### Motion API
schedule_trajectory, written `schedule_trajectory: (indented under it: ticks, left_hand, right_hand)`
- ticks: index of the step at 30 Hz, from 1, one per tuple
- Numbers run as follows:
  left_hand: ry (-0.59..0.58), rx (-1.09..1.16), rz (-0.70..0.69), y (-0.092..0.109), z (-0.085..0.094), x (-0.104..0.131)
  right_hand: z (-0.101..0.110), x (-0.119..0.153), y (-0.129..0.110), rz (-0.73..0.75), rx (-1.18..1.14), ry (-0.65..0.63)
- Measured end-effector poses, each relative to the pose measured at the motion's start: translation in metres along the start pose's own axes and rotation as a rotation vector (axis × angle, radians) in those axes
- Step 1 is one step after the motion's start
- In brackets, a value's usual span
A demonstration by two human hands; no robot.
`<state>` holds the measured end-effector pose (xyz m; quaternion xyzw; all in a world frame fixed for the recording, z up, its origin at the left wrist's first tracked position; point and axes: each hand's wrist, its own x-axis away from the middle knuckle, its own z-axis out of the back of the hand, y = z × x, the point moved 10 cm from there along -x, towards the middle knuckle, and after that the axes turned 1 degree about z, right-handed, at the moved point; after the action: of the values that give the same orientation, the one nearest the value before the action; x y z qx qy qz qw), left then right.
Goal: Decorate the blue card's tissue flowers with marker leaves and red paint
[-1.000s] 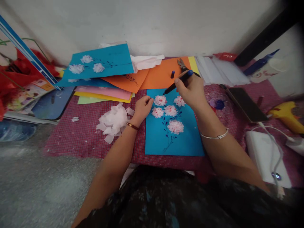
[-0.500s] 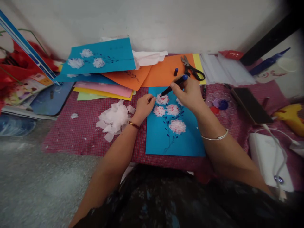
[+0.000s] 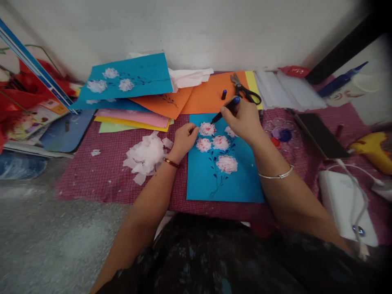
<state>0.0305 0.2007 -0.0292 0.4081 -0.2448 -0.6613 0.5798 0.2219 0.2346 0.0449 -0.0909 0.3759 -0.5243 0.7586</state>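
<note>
My right hand (image 3: pixel 245 118) is closed around a black marker pen (image 3: pixel 217 116) with a blue end. The pen's tip is at the upper edge of the top-left paper flower (image 3: pixel 207 129); whether it touches cannot be made out. Several white paper flowers with red marks are on a blue sheet (image 3: pixel 202 179), above dark painted stems and leaves. My left hand (image 3: pixel 185 138) lies at the sheet's upper left edge, fingers curled together. Anything between those fingers is hidden. A small dark blue cap (image 3: pixel 224 94) stands on orange paper (image 3: pixel 203 98).
White tissue pieces (image 3: pixel 146 154) are heaped left of the sheet. Black-handled scissors (image 3: pixel 246 92), a clear paint palette (image 3: pixel 277 126), a phone (image 3: pixel 321 134), a white power bank (image 3: pixel 346 204) and a yellow glue gun (image 3: pixel 373 149) lie rightward. Another blue flower sheet (image 3: pixel 147 77) tops the papers behind.
The pen tip has shifted slightly right and up from the top-left flower's middle to its edge. My left hand has stayed by the sheet's edge. The view has shifted a little.
</note>
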Motion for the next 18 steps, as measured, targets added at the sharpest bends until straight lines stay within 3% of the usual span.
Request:
schedule_trajectory:
  ticks: [11,14,18]
  left_hand:
    - [-0.008,-0.004,-0.009,0.002,-0.001,0.0]
    - [-0.01,-0.017,-0.013,0.002,-0.001,0.0]
    - [-0.006,-0.038,-0.018,-0.003,-0.002,0.0]
  right_hand:
    - [-0.007,0.002,0.001,-0.059,0.03,-0.032]
    - [0.006,0.0,-0.002,-0.064,-0.072,0.013]
    - [0.039,-0.002,-0.005,-0.026,-0.182,0.118]
